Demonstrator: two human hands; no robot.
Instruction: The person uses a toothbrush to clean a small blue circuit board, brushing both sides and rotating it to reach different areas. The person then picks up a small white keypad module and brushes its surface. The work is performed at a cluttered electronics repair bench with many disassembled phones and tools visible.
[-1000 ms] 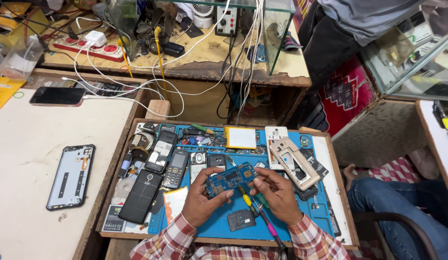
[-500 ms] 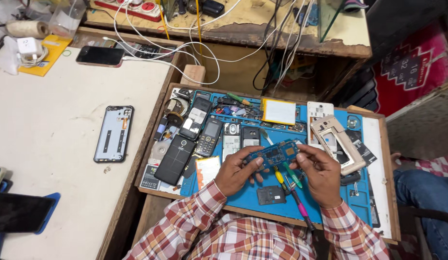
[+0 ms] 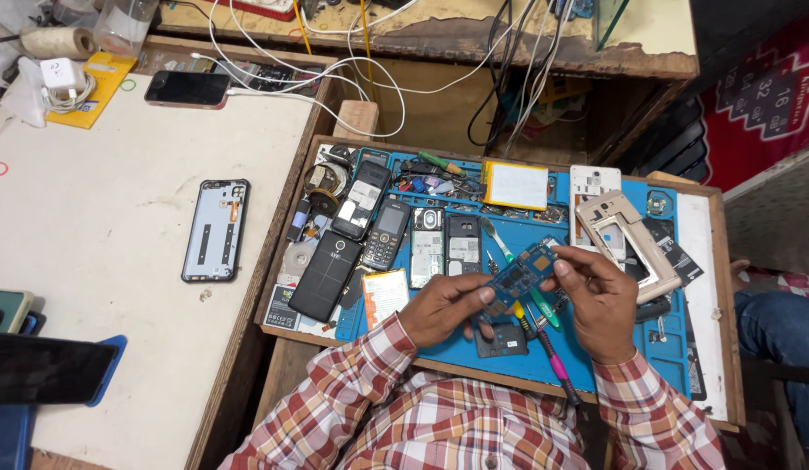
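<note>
Hovering over a blue work mat [image 3: 596,370], a blue circuit board [image 3: 519,277] is pinched at its ends between both hands. The left hand [image 3: 441,307] has its fingers [image 3: 484,296] closed narrowly on the lower end; the right hand [image 3: 600,300] grips the upper end the same way. Phones and parts crowd the mat's left half inside a wooden tray [image 3: 726,287], with bare mat kept near the right edge. A pale tabotop is not shown; beside it, a pale tabletop [image 3: 100,252] carries a phone frame [image 3: 216,229].

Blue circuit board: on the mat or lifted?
Lifted. Left hand and right hand pinch the blue circuit board by its ends above the blue mat.
</note>
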